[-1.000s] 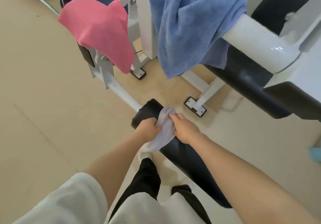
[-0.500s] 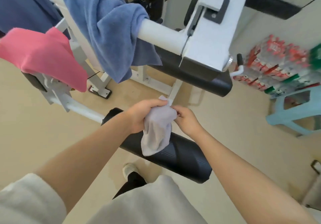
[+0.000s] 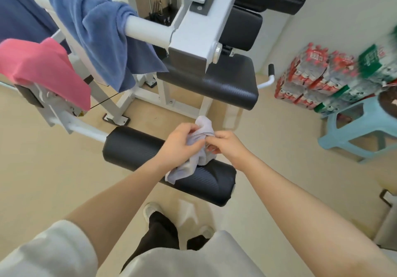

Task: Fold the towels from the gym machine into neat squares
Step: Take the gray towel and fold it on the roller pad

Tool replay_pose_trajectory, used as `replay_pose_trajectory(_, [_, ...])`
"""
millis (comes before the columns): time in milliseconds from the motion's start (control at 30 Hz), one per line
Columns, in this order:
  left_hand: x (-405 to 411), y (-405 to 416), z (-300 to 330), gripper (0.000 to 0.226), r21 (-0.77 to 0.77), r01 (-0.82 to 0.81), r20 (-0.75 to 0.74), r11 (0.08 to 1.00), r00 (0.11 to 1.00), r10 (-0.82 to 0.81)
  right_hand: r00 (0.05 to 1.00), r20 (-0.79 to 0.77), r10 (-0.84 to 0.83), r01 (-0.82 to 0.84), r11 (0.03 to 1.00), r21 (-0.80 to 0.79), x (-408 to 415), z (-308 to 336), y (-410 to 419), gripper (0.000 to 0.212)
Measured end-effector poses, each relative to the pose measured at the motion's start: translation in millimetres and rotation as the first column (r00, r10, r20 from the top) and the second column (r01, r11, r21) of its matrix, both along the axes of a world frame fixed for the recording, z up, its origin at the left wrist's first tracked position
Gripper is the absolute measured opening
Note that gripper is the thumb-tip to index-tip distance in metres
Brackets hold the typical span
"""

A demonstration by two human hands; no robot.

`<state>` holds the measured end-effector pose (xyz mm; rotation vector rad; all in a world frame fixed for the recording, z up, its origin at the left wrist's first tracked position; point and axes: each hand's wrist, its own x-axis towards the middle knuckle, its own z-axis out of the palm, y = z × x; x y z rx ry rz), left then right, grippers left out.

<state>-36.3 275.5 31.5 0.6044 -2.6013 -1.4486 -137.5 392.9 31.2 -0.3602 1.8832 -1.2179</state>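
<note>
Both hands meet over the black roller pad (image 3: 150, 154) of the gym machine, near the middle of the view. The left hand (image 3: 179, 142) has its fingers curled round a small pale lilac towel (image 3: 194, 160), bunched and crumpled, with its upper tip poking up above the knuckles and its lower end drooping onto the top of the roller pad. The right hand (image 3: 225, 145) pinches the same towel at its right edge, thumb and fingertips closed on the cloth, touching the left hand's fingers

Farther off and to the left, a blue towel (image 3: 101, 40) hangs draped over a white round bar (image 3: 148, 29) of the machine, its ends falling down on the near side. At the far left a pink towel (image 3: 45, 70) lies over a lower white bracket, and a dark navy cloth (image 3: 19, 16) hangs behind it at the upper left edge

Beyond the hands, the machine's black padded seat (image 3: 221, 81) sits under the white frame (image 3: 193, 29). On the right, shrink-wrapped packs of bottles (image 3: 311, 76) are stacked against the wall, blurred, and a light blue plastic stool (image 3: 356, 130) stands just near of them on the beige floor (image 3: 53, 169). The person's pale sleeves, dark trousers and a light shoe (image 3: 152, 210) show at the near edge
</note>
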Motion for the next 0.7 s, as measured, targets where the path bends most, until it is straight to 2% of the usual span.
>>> replay_pose_trajectory(200, [9,16,-9,0.027,-0.013,-0.015,0.029,1.000,0.999,0.015,0.978,0.151,-0.144,0.166,0.975,-0.146,-5,-1,28,0.013])
replay_pose_trajectory(267, [9,20,-8,0.018,0.072,-0.071,0.057,0.995,0.996,0.067,0.950,0.236,-0.205,0.257,0.943,-0.212,-5,0,36,0.013])
replay_pose_trajectory(367, [7,25,-9,0.019,0.172,-0.122,0.093,0.977,0.990,0.107,0.893,0.378,-0.246,0.365,0.885,-0.287,-8,2,45,0.016])
replay_pose_trajectory(467, [11,26,-14,0.025,0.230,-0.130,0.223,0.964,0.972,0.077,0.832,0.483,-0.273,0.456,0.833,-0.315,-14,7,51,0.016])
replay_pose_trajectory(567, [18,14,-26,0.025,0.227,-0.191,0.421,0.955,0.903,0.081,0.841,0.456,-0.291,0.456,0.835,-0.307,-23,12,53,0.017])
replay_pose_trajectory(633, [18,3,-27,0.025,0.260,-0.396,0.486,0.881,0.842,0.236,0.883,0.361,-0.301,0.404,0.879,-0.254,-28,16,52,0.015])
replay_pose_trajectory(700, [11,-8,-15,0.033,0.403,-0.639,0.511,0.655,0.751,0.419,0.915,0.223,-0.336,0.367,0.922,-0.120,-32,14,49,0.012])
